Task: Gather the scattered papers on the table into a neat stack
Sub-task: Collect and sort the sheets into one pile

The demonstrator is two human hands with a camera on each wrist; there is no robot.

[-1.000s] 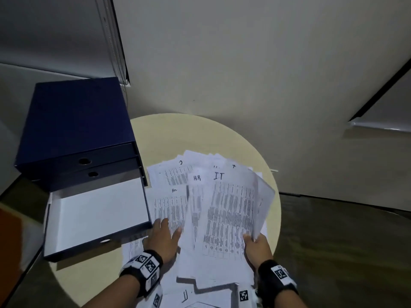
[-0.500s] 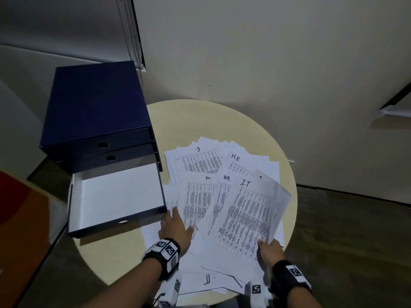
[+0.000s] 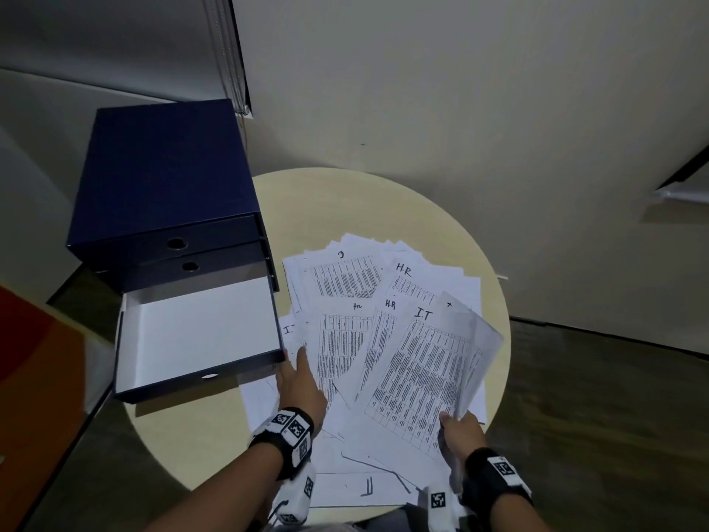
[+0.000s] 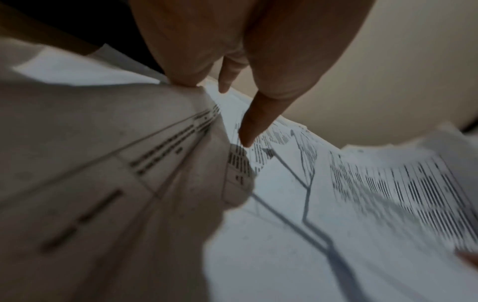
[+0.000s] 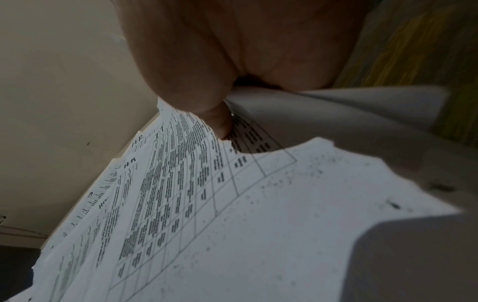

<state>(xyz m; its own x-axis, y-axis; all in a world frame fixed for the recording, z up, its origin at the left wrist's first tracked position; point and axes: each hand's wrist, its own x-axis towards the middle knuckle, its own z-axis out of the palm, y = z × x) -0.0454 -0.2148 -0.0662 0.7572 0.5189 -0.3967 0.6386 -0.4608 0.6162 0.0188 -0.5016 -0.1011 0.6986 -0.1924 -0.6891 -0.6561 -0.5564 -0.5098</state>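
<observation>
The right hand [image 3: 458, 430] is pinching the near corner of the sheet marked "I.T" [image 3: 426, 382], thumb on top and fingers beneath, at the near right rim of the round table [image 3: 345, 201]. The sheet's right edge is curling upward, clear of the scattered papers [image 3: 345, 278] below. The right forearm is reaching in from the near rim, its wrist raised slightly.

The left hand [image 3: 301, 382] is lying palm-down on the papers, fingers straight and pointing away from the person. In the left wrist view its fingertips [image 4: 244, 141] are touching a printed sheet, and a lifted sheet is bunching against its thumb side. The hand is sitting just beside the near right corner of the open bottom drawer [image 3: 199, 332].

The papers are fanning out, overlapping, over the right and near half of the table; some are overhanging its near rim. The blue drawer unit [image 3: 161, 174] is occupying the left side. Bare tabletop is showing along the far side.
</observation>
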